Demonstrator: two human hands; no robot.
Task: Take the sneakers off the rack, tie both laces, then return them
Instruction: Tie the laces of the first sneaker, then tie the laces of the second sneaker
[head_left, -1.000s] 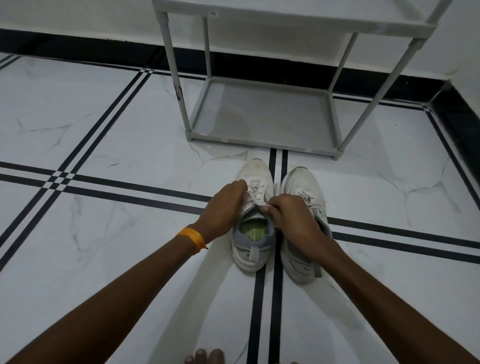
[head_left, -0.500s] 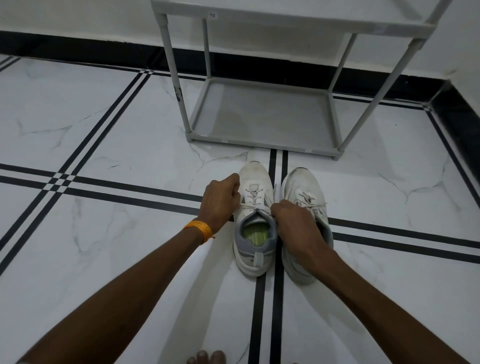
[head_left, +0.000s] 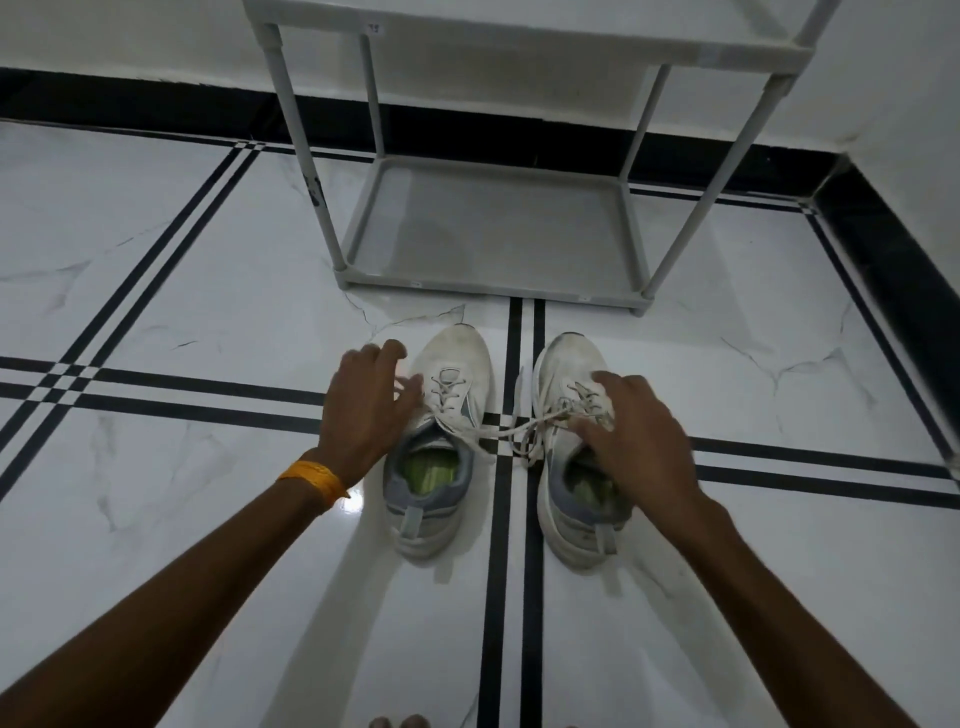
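Note:
Two white sneakers with grey collars and green insoles stand side by side on the floor, toes toward the rack. The left sneaker has its lace trailing right across the gap. The right sneaker has loose laces too. My left hand hovers beside the left sneaker's outer side, fingers spread, holding nothing. My right hand lies over the right sneaker's tongue with fingers apart, touching the laces. The grey shoe rack stands just beyond, its bottom shelf bare.
White marble floor with black stripe lines. A black skirting board runs along the white wall behind the rack and down the right side. My toes show at the bottom edge. An orange band is on my left wrist.
Both hands have let go of the left sneaker's laces and opened. My right hand moved right onto the right sneaker, which now stands further from the left one.

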